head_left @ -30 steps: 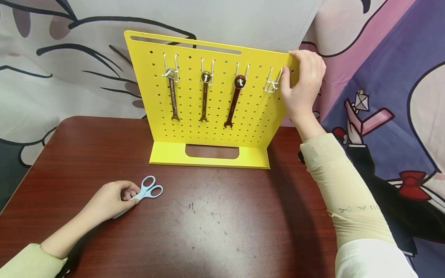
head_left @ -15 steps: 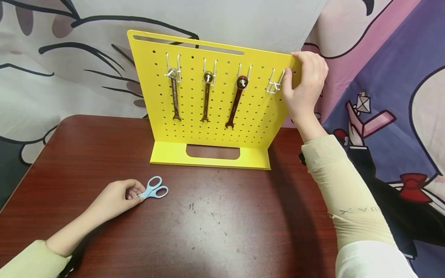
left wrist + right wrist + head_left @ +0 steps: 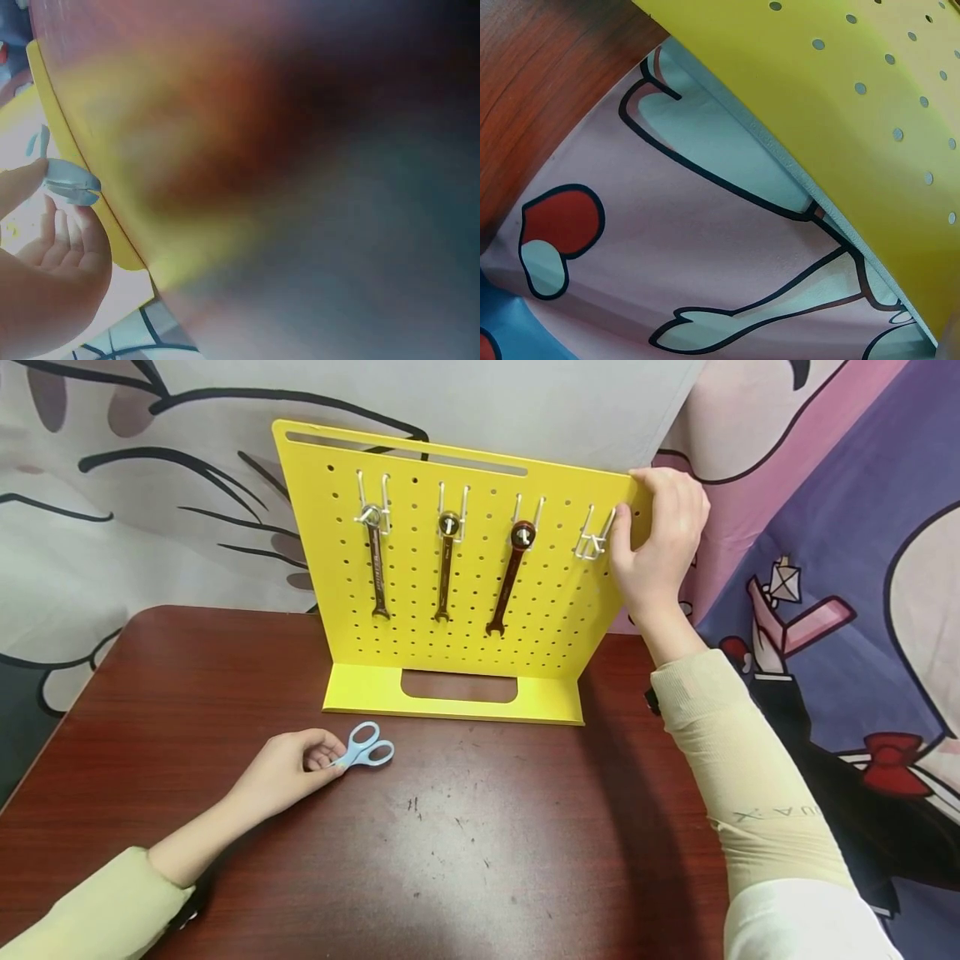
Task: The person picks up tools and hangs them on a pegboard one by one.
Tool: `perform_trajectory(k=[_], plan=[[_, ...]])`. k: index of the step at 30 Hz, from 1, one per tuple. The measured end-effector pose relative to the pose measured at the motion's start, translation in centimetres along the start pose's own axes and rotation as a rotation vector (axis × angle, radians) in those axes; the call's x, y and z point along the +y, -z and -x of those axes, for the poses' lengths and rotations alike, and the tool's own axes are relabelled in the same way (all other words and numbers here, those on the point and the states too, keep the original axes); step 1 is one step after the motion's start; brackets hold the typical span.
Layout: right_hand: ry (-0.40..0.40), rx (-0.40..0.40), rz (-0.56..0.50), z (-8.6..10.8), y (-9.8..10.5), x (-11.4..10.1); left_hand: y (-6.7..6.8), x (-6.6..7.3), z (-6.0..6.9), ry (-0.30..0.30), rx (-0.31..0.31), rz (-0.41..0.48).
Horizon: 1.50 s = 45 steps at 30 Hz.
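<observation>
Light blue scissors (image 3: 355, 755) are pinched between the thumb and fingers of my left hand (image 3: 279, 774), just over the table near the board's base. Their loops point right; the blades are hidden by the hand in the head view. In the left wrist view the scissors (image 3: 69, 180) show at the thumb tip. With my right hand (image 3: 663, 535) I grip the upper right corner of a yellow pegboard (image 3: 465, 647), thumb on its front. On it hang three wrenches: a left one (image 3: 377, 564), a middle one (image 3: 445, 568) and a right one (image 3: 508, 578).
A white wire hook (image 3: 589, 548) sits on the board beside my right thumb. The dark red wooden table (image 3: 480, 827) extends in front of the board. Behind stands a printed cloth backdrop (image 3: 180, 543). Much of the left wrist view is blurred.
My left hand has moved right and slightly toward the board, carrying the scissors along. The right hand keeps its grip on the corner.
</observation>
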State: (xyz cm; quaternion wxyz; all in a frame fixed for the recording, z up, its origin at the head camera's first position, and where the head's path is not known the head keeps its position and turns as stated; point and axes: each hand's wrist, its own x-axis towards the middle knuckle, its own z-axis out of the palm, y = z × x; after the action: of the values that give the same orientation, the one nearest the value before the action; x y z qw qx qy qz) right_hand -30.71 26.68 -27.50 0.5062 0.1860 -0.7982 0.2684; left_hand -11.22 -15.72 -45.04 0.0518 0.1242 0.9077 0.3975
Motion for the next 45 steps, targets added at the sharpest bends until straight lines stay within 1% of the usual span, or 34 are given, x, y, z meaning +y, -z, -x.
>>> perform_trajectory(k=[5,10,14,18,25,29,37,45], plan=[[0.006,-0.002,0.006,0.1,0.0,0.1,-0.7,1.1,-1.4,-0.012,-0.009,0.031],[0.004,-0.002,0.008,0.1,0.0,0.2,-1.3,2.1,-2.9,-0.043,-0.007,0.053],[0.005,0.001,0.009,0.1,-0.1,0.2,-1.7,3.0,-4.1,-0.056,-0.008,0.087],[0.007,0.006,0.005,0.0,-0.2,0.1,-1.9,4.0,-5.3,-0.065,0.011,0.112],[0.005,0.005,0.009,0.0,-0.1,0.1,-2.2,6.0,-7.2,-0.111,0.047,0.153],[0.003,0.005,0.007,0.1,-0.1,0.1,-2.7,7.1,-8.2,-0.11,0.058,0.18],[0.0,-0.002,0.006,0.1,-0.1,0.0,-3.7,9.7,-10.0,-0.125,0.092,0.304],[-0.008,-0.002,0.003,0.0,0.0,-0.1,-4.4,12.5,-11.8,-0.131,0.126,0.428]])
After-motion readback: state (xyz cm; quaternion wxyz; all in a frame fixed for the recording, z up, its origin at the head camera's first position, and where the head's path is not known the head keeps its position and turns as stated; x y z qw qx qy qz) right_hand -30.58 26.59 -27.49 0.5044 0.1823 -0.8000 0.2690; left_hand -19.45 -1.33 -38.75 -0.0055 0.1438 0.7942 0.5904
